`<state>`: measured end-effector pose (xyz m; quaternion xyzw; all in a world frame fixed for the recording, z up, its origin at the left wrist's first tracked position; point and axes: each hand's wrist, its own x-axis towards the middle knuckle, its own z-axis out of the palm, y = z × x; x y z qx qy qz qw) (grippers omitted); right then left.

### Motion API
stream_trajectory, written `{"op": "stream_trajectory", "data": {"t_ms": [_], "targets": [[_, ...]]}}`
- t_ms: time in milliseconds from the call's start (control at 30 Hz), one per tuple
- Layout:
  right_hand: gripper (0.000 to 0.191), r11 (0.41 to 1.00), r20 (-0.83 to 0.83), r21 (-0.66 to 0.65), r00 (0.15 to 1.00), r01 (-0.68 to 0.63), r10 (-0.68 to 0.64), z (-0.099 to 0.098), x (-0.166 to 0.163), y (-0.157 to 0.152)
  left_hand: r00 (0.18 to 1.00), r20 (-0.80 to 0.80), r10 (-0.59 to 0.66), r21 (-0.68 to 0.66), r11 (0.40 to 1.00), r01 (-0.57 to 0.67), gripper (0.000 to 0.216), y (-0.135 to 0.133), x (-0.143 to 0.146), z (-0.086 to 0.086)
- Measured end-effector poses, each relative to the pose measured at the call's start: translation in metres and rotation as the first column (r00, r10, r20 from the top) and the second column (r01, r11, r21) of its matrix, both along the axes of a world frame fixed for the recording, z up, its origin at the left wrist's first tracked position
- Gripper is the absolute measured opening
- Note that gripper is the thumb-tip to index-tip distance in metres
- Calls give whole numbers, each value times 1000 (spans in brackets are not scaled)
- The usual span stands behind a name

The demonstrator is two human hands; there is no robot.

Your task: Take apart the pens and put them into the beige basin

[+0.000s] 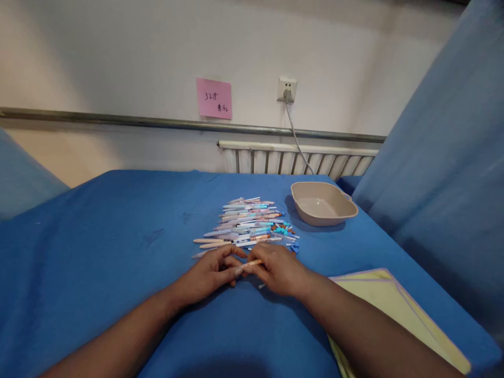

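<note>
My left hand (214, 269) and my right hand (279, 269) meet low over the blue-covered surface. Between their fingertips is a slim orange and pale pen part (253, 263), pinched from both sides. Just beyond my fingers lies a broad row of pens (246, 223), mostly white, lilac, peach and light blue, laid side by side with their tips pointing left. Small blue and brown pieces (281, 229) are scattered at the row's right end. A small white bit (261, 286) shows below my right hand; its kind is unclear. The nearest pens are partly hidden by my hands.
A beige plastic basin (325, 203) stands at the back right. A folded yellow cloth (388, 299) lies under and beside my right forearm. Blue curtains (441, 157) hang on the right. Behind are a radiator (271, 160), a metal rail (149, 122) and a plugged-in cable (293, 128).
</note>
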<state>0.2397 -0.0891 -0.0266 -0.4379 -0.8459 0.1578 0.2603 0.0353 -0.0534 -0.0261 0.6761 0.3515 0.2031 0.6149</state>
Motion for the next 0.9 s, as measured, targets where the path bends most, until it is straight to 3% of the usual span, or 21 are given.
{"op": "stream_trajectory", "data": {"t_ms": [100,300,367,500,667,900], "targets": [[26,998,68,-43,997,35,-32,1,-1,0,1000,-26,-10,9,1000,10,35,1,0,1],[20,997,-82,-32,994,65,-68,2,-4,-3,1000,-21,12,-7,1000,-12,33,1,2,5],[11,1000,-53,-12,998,27,-27,2,-4,-2,1000,-14,-5,-25,1000,5,33,0,3,6],[25,999,44,-46,999,25,-23,2,-3,1,1000,-29,-4,-24,1000,4,35,0,2,4],[21,992,-143,-93,985,82,-95,2,-2,-2,998,31,62,-34,998,-60,34,-1,2,5],[5,999,-253,1,967,-38,37,0,-4,-2,998,52,20,-18,1000,-19,35,-3,3,3]]}}
